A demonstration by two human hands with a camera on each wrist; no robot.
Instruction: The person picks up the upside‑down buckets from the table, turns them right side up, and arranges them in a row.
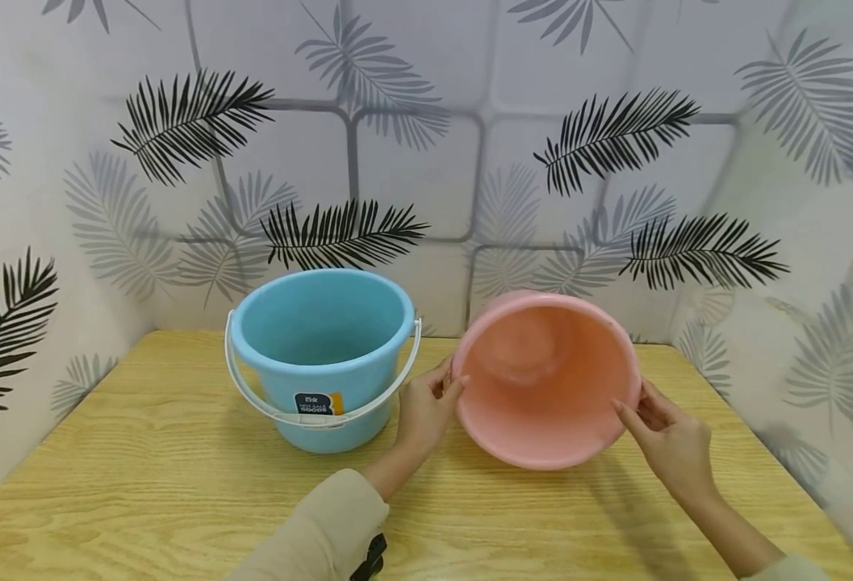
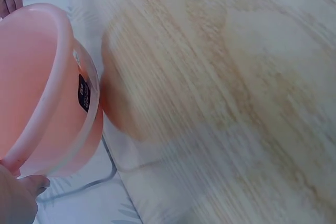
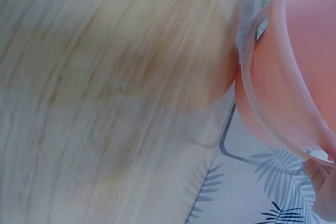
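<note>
A pink bucket [image 1: 549, 387] is tilted with its mouth toward me, over the right half of the table. My left hand [image 1: 420, 411] pinches its rim at the left side, thumb at the inner edge. At the right side my right hand [image 1: 676, 452] grips the rim the same way. In the left wrist view a dark label [image 2: 84, 93] shows on the bucket's outer wall. A pale handle [image 3: 262, 116] runs around its underside in the right wrist view; the head view hides it. Left of my left hand, a light blue bucket [image 1: 324, 363] stands upright.
The blue bucket's white handle [image 1: 310, 420] hangs down across its front, below a label. Both buckets are at the wood-grain table [image 1: 143, 484], near its back edge. Behind and beside it hangs a leaf-patterned covering [image 1: 426, 186].
</note>
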